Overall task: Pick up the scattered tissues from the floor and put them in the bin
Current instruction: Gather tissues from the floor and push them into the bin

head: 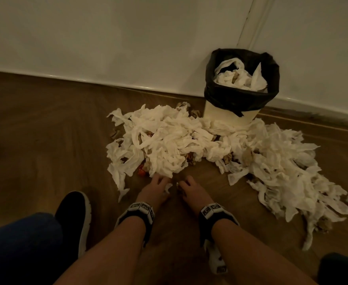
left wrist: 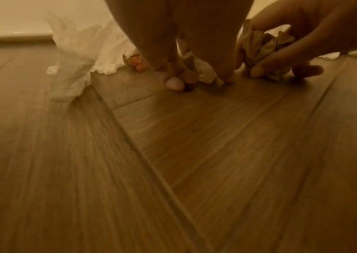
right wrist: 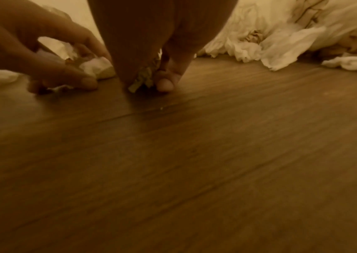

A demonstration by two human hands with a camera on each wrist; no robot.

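A big heap of white tissues (head: pixel 169 140) with brown crumpled scraps spreads over the wooden floor, reaching right (head: pixel 288 171) past the bin (head: pixel 241 85). The bin is white with a black liner and holds several tissues. My left hand (head: pixel 158 186) is at the heap's near edge, fingertips down on the floor, pinching a small white tissue (left wrist: pixel 203 71) and a brown scrap. Right beside it my right hand (head: pixel 189 187) curls round a crumpled brown paper ball (left wrist: pixel 260 49), its fingertips (right wrist: pixel 164 83) on the floor.
A white wall and skirting board (head: pixel 86 79) run behind the heap and the bin. My black shoe (head: pixel 74 214) and blue trouser leg (head: pixel 18 249) are at the lower left. An orange scrap (head: pixel 141 172) lies under the heap's left edge.
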